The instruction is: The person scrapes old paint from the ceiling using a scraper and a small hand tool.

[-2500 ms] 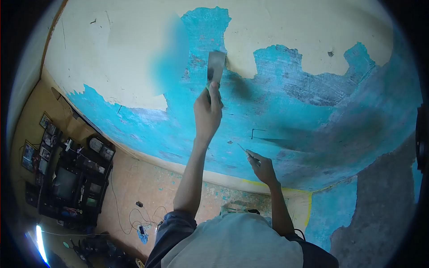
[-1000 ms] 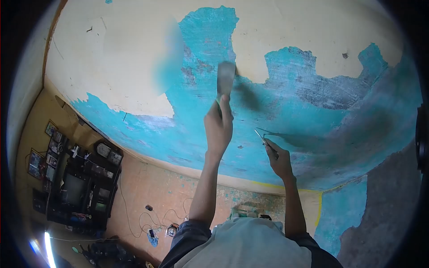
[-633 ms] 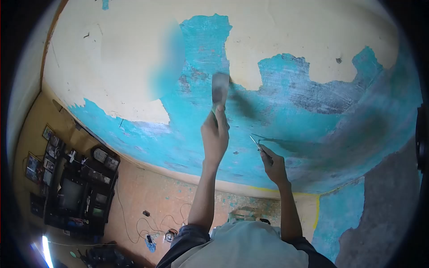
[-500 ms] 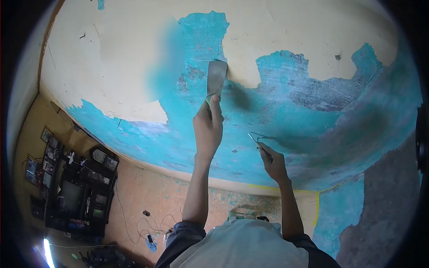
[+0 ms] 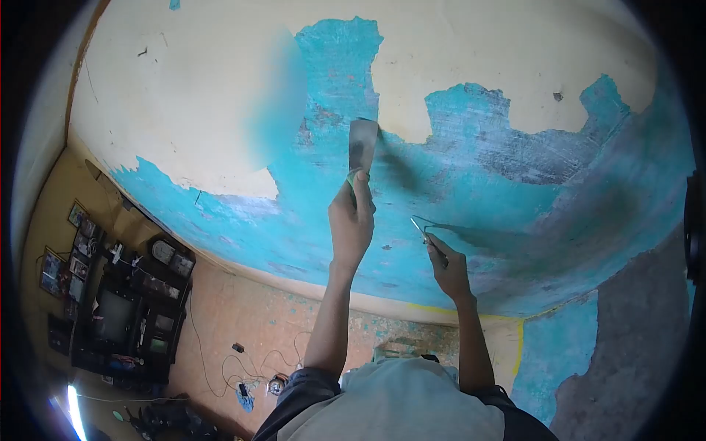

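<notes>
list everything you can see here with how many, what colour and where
wall: 1, cream and turquoise, ahead
scraper: 1, grey blade, in the left hand
thin tool: 1, silvery tip, in the right hand
grey wall area: 1, dark grey, far right
cabinet: 1, black, left
screen: 1, dark grey, in the cabinet
framed pictures: at least 2, mixed colours, far left
tube light: 1, white, lower left
floor: 1, reddish brown, below
cords: several, dark, on the floor
shirt: 1, light grey with darker sleeves, bottom centre
hands: 2, bare, centre
</notes>
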Available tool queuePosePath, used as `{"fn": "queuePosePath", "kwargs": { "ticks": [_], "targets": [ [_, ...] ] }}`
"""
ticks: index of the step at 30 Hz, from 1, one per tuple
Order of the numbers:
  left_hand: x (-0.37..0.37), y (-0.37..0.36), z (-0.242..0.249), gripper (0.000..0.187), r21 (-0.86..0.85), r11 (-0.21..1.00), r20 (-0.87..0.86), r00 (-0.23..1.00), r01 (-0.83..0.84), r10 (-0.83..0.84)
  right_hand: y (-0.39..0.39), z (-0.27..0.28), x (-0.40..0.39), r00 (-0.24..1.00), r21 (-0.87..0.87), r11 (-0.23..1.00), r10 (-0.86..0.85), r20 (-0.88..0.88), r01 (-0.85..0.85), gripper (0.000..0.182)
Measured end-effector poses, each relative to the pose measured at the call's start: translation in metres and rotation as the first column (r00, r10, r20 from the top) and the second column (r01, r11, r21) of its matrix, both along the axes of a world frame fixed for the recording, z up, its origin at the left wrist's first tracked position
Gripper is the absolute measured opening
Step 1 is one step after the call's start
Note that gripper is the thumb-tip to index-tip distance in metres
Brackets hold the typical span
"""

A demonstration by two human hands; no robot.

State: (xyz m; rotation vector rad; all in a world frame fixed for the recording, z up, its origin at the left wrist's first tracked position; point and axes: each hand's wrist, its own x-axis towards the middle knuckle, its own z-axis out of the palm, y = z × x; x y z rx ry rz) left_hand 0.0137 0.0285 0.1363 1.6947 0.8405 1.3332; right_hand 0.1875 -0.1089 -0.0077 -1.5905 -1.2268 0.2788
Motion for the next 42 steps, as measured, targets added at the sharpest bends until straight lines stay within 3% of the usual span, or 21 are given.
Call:
{"fn": "queuePosePath", "kwargs": {
  "ticks": [5,9,11,14,18,22,25,27,29,31,33,37,42],
  "targets": [
    [0.006,0.008,0.055,0.051,0.085,0.996,-0.009,1.000,0.000,0.000,0.000,0.000,0.001,1.000,-0.021,1.000,0.009,-0.022,-0.009,0.033],
    [0.003,0.001,0.021,0.052,0.142,0.990,-0.068,0.998,-0.003,0.013,0.001,-0.001,0.000,1.000,0.013,1.000,-0.003,-0.005,0.004,0.032],
    [0.010,-0.001,0.002,0.057,0.112,0.993,0.027,0.999,-0.035,0.032,0.000,0.000,0.000,1.000,0.022,1.000,-0.003,-0.007,0.003,0.033],
    [0.013,0.002,0.035,0.053,0.136,0.990,-0.060,0.997,-0.038,0.047,0.000,-0.001,0.002,1.000,-0.003,1.000,0.009,-0.010,-0.009,0.033],
    [0.024,0.010,0.051,0.051,0.171,0.985,0.027,0.999,0.014,-0.019,0.000,-0.002,0.001,1.000,0.036,0.999,0.025,0.010,-0.025,0.034],
    [0.011,-0.004,-0.007,0.052,0.107,0.993,-0.020,0.998,0.058,-0.056,-0.005,0.001,-0.001,1.000,-0.016,1.000,-0.008,-0.019,0.007,0.033],
    [-0.003,-0.031,-0.060,0.044,-0.125,0.983,0.022,0.991,0.135,-0.133,-0.021,0.000,-0.007,0.999,0.071,0.997,0.013,-0.038,-0.011,0.036],
    [-0.011,-0.047,-0.089,0.040,-0.195,0.967,0.024,0.986,0.164,-0.162,-0.034,0.002,-0.011,0.984,0.046,0.999,0.027,-0.175,-0.020,0.041],
    [-0.016,-0.062,-0.119,0.036,-0.302,0.934,0.108,0.980,0.190,-0.165,-0.040,-0.003,-0.014,0.985,0.073,0.997,0.018,-0.172,-0.005,0.043],
    [-0.018,-0.074,-0.140,0.037,-0.336,0.918,0.136,0.975,0.212,-0.175,-0.049,-0.006,-0.024,0.983,0.075,0.997,0.010,-0.185,0.003,0.045],
    [-0.024,-0.089,-0.171,0.038,-0.345,0.904,0.147,0.966,0.250,-0.211,-0.057,-0.005,-0.034,0.947,0.085,0.995,0.080,-0.312,-0.056,0.043],
    [-0.033,-0.119,-0.177,0.034,-0.414,0.868,0.094,0.961,0.275,-0.260,-0.061,-0.004,-0.062,0.900,0.043,0.988,0.152,-0.409,-0.148,0.041],
    [-0.049,-0.137,-0.183,0.030,-0.503,0.794,0.174,0.940,0.342,-0.294,-0.065,-0.025,-0.086,0.907,0.061,0.968,0.248,-0.340,-0.242,0.038]
  ]
}}
